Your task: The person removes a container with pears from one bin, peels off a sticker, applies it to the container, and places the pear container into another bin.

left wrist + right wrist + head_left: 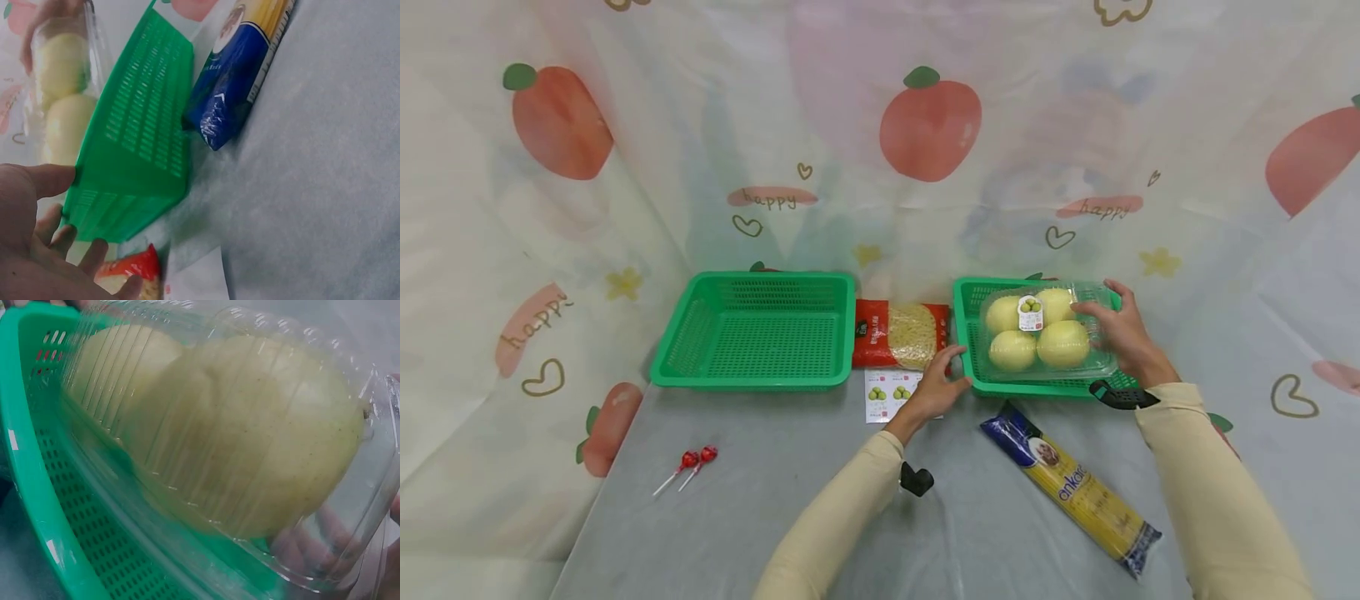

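Note:
My right hand (pixel 1127 333) grips the right end of a clear plastic box of fruit (pixel 1037 332), thumb over its top. Several round, pale yellow-green fruits lie inside, seen closely in the right wrist view, and a white label (pixel 1031 313) is on the lid. The box sits tilted over the right green basket (pixel 970 373), partly inside its rim. At that basket's left front corner, my left hand (pixel 934 390) touches the rim with spread thumb and fingers. In the left wrist view, the same basket (pixel 140 119) stands beside those fingertips.
Left stands another green basket (pixel 752 342). Between the baskets lies a red bag of pale yellow food (pixel 904 335), with a label sheet (pixel 883 396) before it. Nearer are a spaghetti packet (pixel 1075 492) and two red lollipops (pixel 688 462). A printed curtain (pixel 850 125) hangs behind.

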### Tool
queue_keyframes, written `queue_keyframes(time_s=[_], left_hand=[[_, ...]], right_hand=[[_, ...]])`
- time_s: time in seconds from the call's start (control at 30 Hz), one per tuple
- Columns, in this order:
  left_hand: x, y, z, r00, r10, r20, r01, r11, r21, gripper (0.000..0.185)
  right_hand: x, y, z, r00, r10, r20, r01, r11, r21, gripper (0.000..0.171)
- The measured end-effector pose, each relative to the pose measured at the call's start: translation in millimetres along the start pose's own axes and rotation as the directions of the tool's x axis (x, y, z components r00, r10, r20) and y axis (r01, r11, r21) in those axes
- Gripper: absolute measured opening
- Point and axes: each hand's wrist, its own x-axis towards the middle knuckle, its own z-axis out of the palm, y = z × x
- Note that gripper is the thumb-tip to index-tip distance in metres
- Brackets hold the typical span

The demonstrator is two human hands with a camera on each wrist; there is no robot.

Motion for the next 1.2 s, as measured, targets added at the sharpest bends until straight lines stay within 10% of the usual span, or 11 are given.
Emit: queue_keyframes(time_s=[1.2], left_hand=[[17.1,7.6,9.6,0.995,-0.069,-0.073,0.058,0.988,-0.142,0.063]], right_hand=[[25,41,4,0.987,0.149,-0.056,-0.154,0.985,-0.079,0.102]])
